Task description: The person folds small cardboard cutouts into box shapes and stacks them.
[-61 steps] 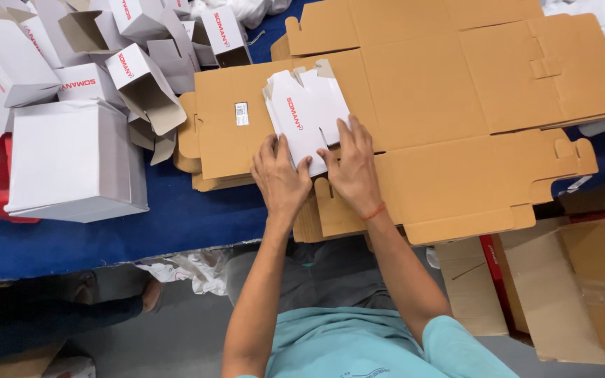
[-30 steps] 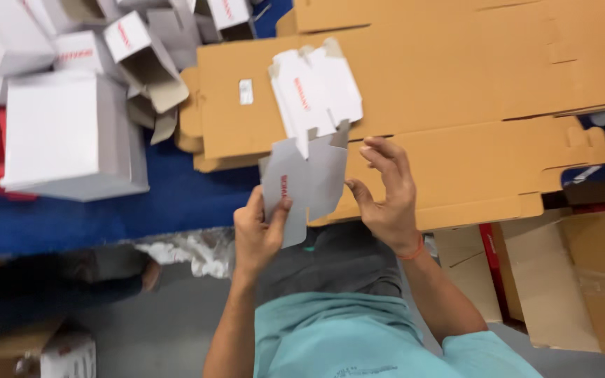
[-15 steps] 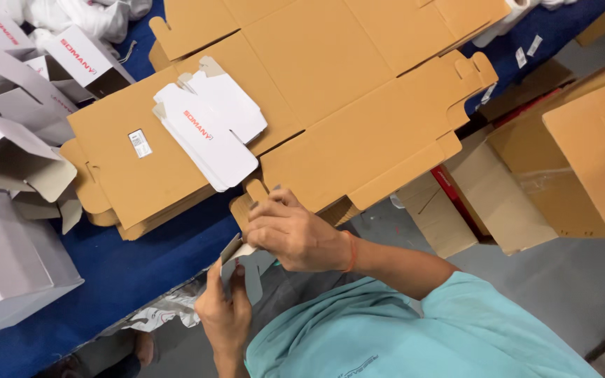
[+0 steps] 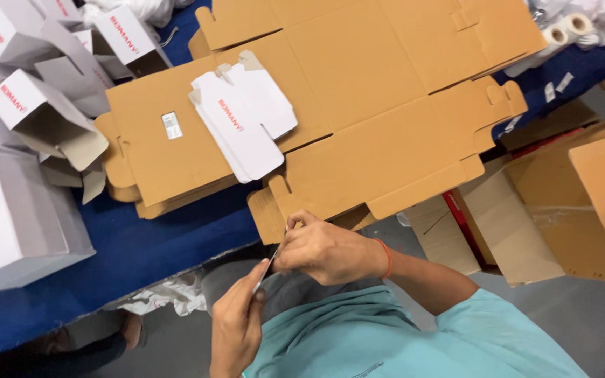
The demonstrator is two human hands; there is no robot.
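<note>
White folded cartons (image 4: 33, 115) stand crowded on the blue table (image 4: 141, 241) at the left, several with their flaps hanging open; what lies inside them cannot be told from this angle. Nearest the table's edge sits a large closed white box (image 4: 15, 220).

Toward the middle, a stack of flat white carton blanks (image 4: 243, 119) rests on flattened brown corrugated sheets (image 4: 358, 98), which cover most of the table top and overhang its near edge.

Below that edge, off the table and close to the body, the left hand (image 4: 236, 325) is closed in a pinch – thumb and fingers nipping the lower end of a thin flat carton blank (image 4: 266, 267), seen almost edge-on. The right hand (image 4: 323, 248) is curled shut around the upper end of the same blank, its fingers folded over it just beside a tab of the brown sheet. Both hands touch the blank and nearly meet each other.

At the far right, on the floor, stands an open brown cardboard box (image 4: 582, 203) – its inside seems lined with clear plastic film – and rolls of tape (image 4: 565, 28) lie at the table's far corner.
</note>
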